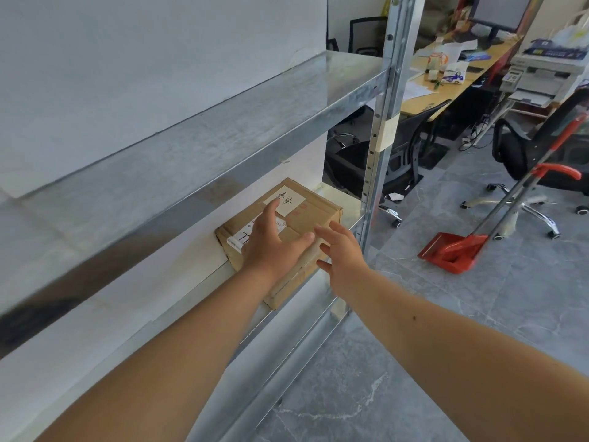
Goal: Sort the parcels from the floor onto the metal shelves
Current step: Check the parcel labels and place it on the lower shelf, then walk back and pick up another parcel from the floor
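Head view:
- Parcel (306, 215): brown cardboard box, lying flat on the lower metal shelf (345, 202), just left of the upright post (382, 129). Its near corner sits at the shelf's front edge. White label with handwriting on top at the end nearer the post. A second printed label is partly hidden under the hand.
- Left hand (271, 244): palm down, resting on top of the parcel. Grip is apart, fingers straight, thumb spread toward the post, nothing clamped.
- Right hand (342, 256): between the parcel and the post, at the box's near edge. Grip is apart, fingers spread and straight, holding nothing. Can't tell if the fingertips actually touch the cardboard.
- Upper metal shelf (223, 135): left of the post, directly above the parcel's level.
- Floor (414, 330): grey marbled tile, right of the post.
- Red dustpan (452, 252): on the floor, well right of the post, long handle leaning up and away from it.
- Black office chair (401, 161): right behind the post. A second office chair (522, 154) is further right.
- Tabletop (417, 105): beyond the post, to its right, cluttered with papers and small items.
- Printer (535, 81): far right of the post.
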The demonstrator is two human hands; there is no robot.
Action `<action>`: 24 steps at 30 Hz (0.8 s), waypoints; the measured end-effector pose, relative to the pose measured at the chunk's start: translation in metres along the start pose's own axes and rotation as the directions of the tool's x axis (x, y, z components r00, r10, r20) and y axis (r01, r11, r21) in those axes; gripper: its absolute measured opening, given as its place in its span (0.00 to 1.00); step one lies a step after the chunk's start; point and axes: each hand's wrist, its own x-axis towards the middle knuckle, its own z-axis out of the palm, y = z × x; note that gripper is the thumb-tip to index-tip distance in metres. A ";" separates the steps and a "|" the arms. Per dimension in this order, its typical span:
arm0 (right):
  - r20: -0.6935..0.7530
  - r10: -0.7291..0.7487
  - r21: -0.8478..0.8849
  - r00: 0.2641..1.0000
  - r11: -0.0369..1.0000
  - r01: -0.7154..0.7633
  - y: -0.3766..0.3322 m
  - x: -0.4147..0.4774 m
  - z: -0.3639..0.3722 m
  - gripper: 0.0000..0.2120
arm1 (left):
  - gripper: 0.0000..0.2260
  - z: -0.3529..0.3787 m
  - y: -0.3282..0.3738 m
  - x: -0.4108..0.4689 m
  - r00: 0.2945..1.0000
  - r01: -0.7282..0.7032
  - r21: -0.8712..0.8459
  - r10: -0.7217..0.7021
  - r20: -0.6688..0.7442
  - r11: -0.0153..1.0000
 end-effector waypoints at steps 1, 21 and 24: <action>0.013 -0.001 -0.008 1.000 1.000 0.001 -0.001 -0.003 0.000 0.31 | 0.43 -0.001 0.001 -0.004 1.000 0.015 -0.045 -0.015 -0.015 0.999; 0.497 0.036 -0.173 0.867 0.983 0.058 -0.002 -0.104 0.053 0.18 | 0.38 -0.073 -0.011 -0.131 0.881 0.094 -0.424 -0.273 -0.387 0.901; 0.580 0.046 -0.216 0.813 0.971 0.100 0.010 -0.129 0.072 0.18 | 0.36 -0.092 -0.022 -0.166 0.854 0.089 -0.424 -0.288 -0.433 0.901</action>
